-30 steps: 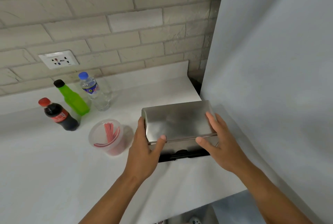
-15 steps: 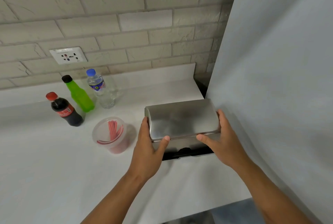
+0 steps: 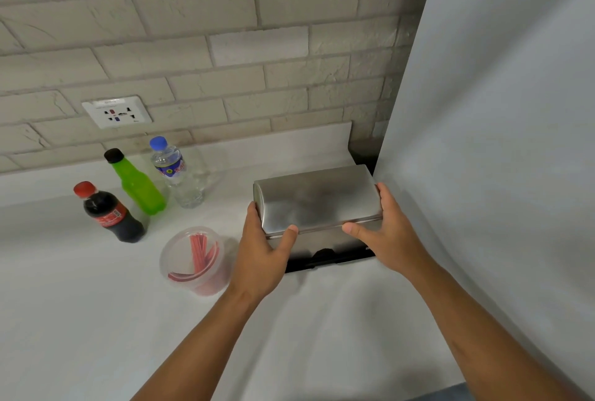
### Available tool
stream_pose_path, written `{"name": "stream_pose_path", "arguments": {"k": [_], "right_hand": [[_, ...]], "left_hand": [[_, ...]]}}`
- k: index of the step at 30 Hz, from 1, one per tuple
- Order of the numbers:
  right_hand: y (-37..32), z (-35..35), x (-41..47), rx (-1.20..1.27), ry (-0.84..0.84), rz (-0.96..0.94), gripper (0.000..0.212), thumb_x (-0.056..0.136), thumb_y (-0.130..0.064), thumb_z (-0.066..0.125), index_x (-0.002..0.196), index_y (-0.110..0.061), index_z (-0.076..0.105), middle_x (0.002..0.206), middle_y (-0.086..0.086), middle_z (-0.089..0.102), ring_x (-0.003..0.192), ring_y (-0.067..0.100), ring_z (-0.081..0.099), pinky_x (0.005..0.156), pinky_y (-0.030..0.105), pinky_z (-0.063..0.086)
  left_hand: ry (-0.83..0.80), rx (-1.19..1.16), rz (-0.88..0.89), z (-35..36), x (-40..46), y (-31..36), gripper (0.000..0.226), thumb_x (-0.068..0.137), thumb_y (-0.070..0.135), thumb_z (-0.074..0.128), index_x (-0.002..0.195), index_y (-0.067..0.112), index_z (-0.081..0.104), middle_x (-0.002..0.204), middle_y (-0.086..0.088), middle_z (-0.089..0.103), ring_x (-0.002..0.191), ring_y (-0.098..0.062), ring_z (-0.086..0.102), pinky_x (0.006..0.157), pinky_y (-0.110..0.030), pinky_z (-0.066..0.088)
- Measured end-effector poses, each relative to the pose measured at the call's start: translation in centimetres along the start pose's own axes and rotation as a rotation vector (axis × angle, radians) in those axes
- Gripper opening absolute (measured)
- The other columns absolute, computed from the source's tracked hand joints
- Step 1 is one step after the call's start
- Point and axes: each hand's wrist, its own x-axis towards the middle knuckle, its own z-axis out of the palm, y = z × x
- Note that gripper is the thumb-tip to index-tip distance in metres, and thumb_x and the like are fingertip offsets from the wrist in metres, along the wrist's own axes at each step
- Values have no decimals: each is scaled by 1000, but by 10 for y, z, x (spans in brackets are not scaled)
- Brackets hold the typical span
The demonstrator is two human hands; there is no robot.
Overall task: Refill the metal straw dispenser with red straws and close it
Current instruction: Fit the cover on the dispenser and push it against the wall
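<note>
Both hands clamp brushed-metal box straw dispenser [image 3: 317, 207], lid down: left hand [image 3: 262, 252] and right hand [image 3: 391, 236] at its ends. Clear tub of red straws [image 3: 196, 257] just left of dispenser, unloaded. Risk: smooth lid slips from grip, or dispenser skids across white tabletop [image 3: 96, 320].

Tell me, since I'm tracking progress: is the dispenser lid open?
No, the lid sits shut, both the left hand and right hand gripping its ends.

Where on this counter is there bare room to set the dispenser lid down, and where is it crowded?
Bare counter lies in front of the straw tub and cola bottle, and behind the dispenser. Crowded: bottles and tub at left; the dispenser's right end meets the white panel.
</note>
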Motion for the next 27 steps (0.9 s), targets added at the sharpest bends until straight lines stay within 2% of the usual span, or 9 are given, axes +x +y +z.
{"name": "stream_pose_path", "arguments": {"k": [3,6,9,14,17,22,27], "right_hand": [[-2,1,20,-8,-4,0,112,82,-46,83,165,-30,10,171,-5,28,155,20,31,123,44,32],[-4,2,42,-36,-5,0,111,82,-48,83,165,-30,10,170,-4,29,154,22,32,122,44,34],[-6,4,66,-61,-8,-3,112,82,-52,81,165,-30,8,171,-3,27,155,24,30,120,42,32],[-8,5,100,-71,-12,-2,113,82,-55,80,165,-31,8,172,-2,26,156,26,29,120,43,31],[-8,4,118,-62,-16,8,114,80,-56,81,165,-31,9,171,-3,27,155,24,30,123,45,32],[-10,2,148,-63,-41,16,119,75,-61,82,165,-30,10,168,-3,33,153,22,34,123,46,32],[-14,0,173,-69,-60,6,115,72,-65,82,161,-33,17,157,-8,46,142,18,46,119,43,38]], "left_hand": [[10,10,-14,2,18,-1,61,94,43,70,148,34,41,136,29,58,122,13,56,94,-1,40],[5,11,-18,3,39,-4,61,94,43,70,147,33,43,137,23,63,121,7,60,96,-11,46],[7,9,-19,3,62,-4,59,93,40,70,146,33,44,135,21,64,119,7,62,92,-7,47],[24,11,-34,6,96,-6,56,93,37,71,143,27,47,133,11,65,119,-7,65,104,-33,54],[23,20,-43,9,114,-6,58,93,37,71,144,24,46,135,6,65,120,-14,65,106,-39,53],[30,34,-68,13,138,-5,61,93,39,71,146,24,44,137,4,64,121,-16,64,104,-33,52],[17,7,-106,18,162,-3,60,93,38,71,145,25,44,136,5,64,118,-14,64,86,-12,46]]}}
